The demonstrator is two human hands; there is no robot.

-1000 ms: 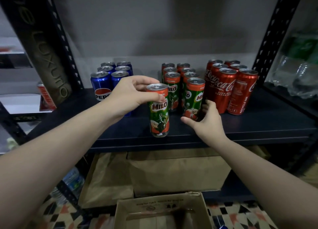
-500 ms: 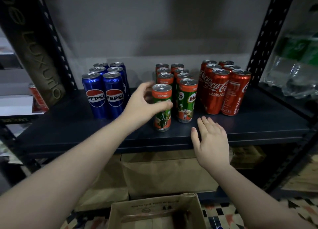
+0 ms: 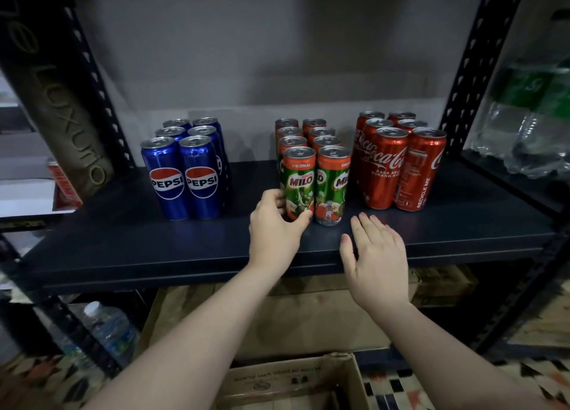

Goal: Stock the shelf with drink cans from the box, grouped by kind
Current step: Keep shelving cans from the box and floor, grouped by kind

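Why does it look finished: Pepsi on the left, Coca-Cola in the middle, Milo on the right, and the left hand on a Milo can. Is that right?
Not quite. The head view shows the Milo cans in the middle and the Coca-Cola cans on the right. The Pepsi cans are on the left, and the left hand does hold the front Milo can.

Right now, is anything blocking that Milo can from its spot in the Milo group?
Nothing visible. The left hand holds the Milo can already at the group's front left, beside another Milo.

Green Milo can (image 3: 299,184) upright on shelf (image 3: 129,243), front-left of Milo group (image 3: 311,138)
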